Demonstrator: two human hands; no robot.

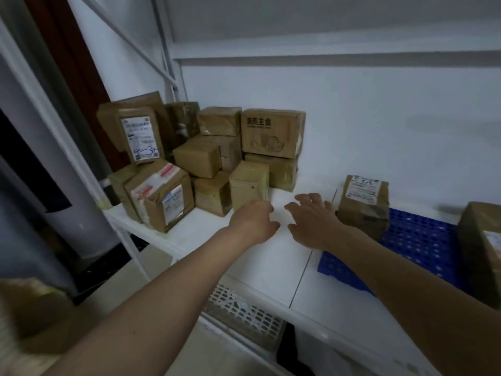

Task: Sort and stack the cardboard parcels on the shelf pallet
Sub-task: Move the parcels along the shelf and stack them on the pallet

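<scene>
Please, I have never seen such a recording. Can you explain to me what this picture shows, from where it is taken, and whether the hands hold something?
There is no machine here. A camera worn on a person's head looks forward and down, so you see that person's own bare arms. The left hand and the right hand reach over a white shelf; both are open and hold nothing. At the back left stands a pile of taped cardboard parcels. On the right lies a blue plastic pallet with one labelled parcel at its far corner. Another box at the right edge is cut off.
</scene>
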